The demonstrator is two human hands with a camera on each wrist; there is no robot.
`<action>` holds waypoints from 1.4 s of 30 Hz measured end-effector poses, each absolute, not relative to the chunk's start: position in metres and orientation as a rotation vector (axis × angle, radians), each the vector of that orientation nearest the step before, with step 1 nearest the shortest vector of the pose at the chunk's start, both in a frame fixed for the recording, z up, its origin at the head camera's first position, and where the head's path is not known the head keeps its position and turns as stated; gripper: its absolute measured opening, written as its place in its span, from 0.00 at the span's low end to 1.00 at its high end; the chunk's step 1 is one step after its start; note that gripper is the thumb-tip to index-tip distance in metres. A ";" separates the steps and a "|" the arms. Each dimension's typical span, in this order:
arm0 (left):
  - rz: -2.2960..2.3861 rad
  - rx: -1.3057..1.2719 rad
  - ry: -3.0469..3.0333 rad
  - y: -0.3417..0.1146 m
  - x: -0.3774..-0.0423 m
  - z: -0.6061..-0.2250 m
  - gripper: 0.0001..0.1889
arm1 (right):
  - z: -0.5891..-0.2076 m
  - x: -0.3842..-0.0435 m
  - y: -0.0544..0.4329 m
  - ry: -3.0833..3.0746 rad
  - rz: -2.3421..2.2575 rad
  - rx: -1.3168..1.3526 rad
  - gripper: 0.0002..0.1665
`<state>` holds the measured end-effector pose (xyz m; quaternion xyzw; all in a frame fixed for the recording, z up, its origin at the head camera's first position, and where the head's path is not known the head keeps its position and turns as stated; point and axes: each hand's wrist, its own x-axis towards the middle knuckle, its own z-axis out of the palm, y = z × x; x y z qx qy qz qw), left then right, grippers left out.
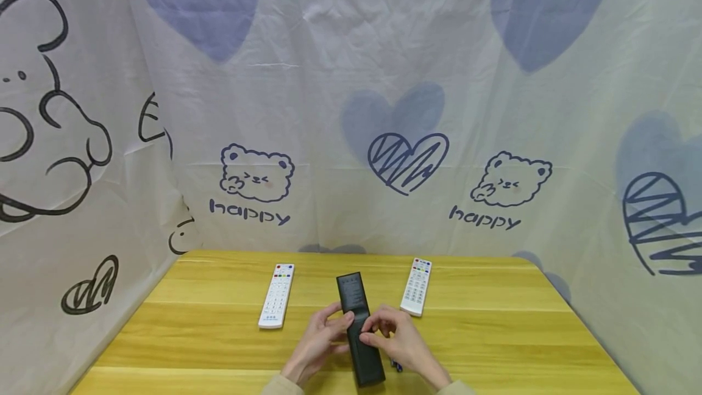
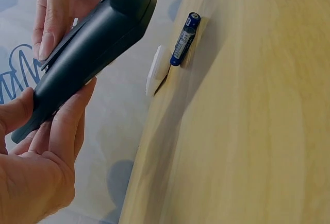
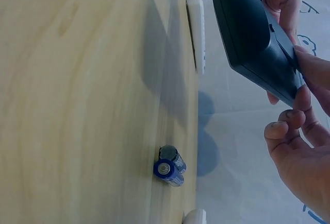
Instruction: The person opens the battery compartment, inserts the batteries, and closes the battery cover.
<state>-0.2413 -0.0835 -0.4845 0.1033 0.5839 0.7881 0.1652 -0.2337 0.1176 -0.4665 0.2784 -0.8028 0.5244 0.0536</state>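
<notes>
My left hand [image 1: 322, 339] grips a black remote control [image 1: 366, 361] from the side, holding it tilted above the table with its back facing up. Over the remote's middle, my right hand [image 1: 401, 339] pinches at the battery cover [image 3: 284, 44]. One edge of that cover stands slightly raised from the remote's body in both wrist views. Inside the battery compartment, nothing can be made out. Two blue batteries [image 3: 169, 167] lie side by side on the table near my right hand. In the head view that hand partly hides the batteries [image 1: 396, 366].
A white remote control [image 1: 276, 296] lies on the wooden table [image 1: 197, 322] to the left. Another white remote [image 1: 416, 287] lies behind my right hand. A patterned cloth [image 1: 329, 212] hangs along the table's back edge, with more cloth at both sides.
</notes>
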 end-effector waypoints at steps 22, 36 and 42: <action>2.249 0.262 1.684 -0.082 -0.240 -0.485 0.34 | -0.476 -0.234 0.127 -2.350 1.693 0.863 0.05; 2.183 0.153 2.125 -0.088 -0.245 -0.475 0.26 | -0.478 -0.236 0.157 -2.436 1.773 0.634 0.13; 1.962 0.181 2.533 -0.095 -0.252 -0.462 0.21 | -0.479 -0.236 0.165 -2.409 1.735 0.655 0.10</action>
